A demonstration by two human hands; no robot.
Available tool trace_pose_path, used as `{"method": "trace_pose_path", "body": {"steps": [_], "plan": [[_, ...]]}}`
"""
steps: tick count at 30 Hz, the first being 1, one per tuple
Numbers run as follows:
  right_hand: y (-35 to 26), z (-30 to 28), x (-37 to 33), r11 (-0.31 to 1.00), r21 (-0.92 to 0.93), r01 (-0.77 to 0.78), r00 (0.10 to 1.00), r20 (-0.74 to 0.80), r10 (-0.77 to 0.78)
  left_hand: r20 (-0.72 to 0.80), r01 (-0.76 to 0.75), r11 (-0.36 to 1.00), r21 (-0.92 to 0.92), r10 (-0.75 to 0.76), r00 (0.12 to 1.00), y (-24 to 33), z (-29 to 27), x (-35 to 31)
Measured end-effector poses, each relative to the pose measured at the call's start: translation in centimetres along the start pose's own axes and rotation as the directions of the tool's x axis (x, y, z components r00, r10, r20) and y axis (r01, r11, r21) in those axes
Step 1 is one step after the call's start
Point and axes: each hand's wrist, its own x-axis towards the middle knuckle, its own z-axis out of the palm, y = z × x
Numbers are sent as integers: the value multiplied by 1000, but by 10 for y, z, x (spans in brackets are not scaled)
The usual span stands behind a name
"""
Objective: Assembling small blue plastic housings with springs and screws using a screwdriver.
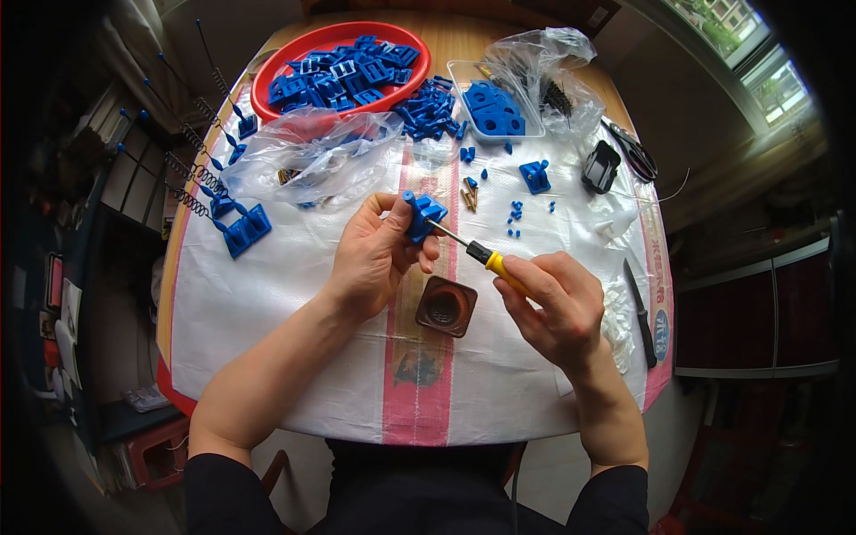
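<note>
Over the middle of the table, my left hand [376, 247] grips a blue plastic part [426, 217] between thumb and fingers. My right hand [560, 303] is closed round the yellow handle of a screwdriver [491, 259]. Its metal shaft slants up to the left, and the tip meets the blue part; the exact contact spot is too small to make out. Just below lies a brown square dish [445, 308] with a round hollow. Brass-coloured screws [469, 195] and tiny blue pieces [514, 216] lie beyond the screwdriver, near another blue part [535, 176].
A red basin [260, 94] of blue parts stands at the far left, beside a clear tub [506, 137] of flat blue pieces. Plastic bags [312, 160] lie about. Assembled blue pieces with springs [245, 232] line the left edge. Scissors [635, 153] and a knife [642, 312] lie right.
</note>
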Motion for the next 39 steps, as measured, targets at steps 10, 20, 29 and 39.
{"method": "trace_pose_path", "body": {"steps": [10, 20, 29, 39], "plan": [[-5, 6, -3, 995, -70, 66, 995, 77, -61, 16, -130, 990, 53, 129, 992, -4, 0, -1], [-11, 11, -5, 997, 40, -73, 997, 29, 71, 33, -155, 982, 113, 152, 988, -4, 3, -4], [-17, 11, -6, 964, 136, -230, 973, 21, 229, 51, -183, 976, 121, 178, 983, -4, 6, -4], [-24, 8, -8, 442, 493, -750, 645, 398, 652, 60, -248, 944, 217, 241, 969, -6, 6, -4]]}}
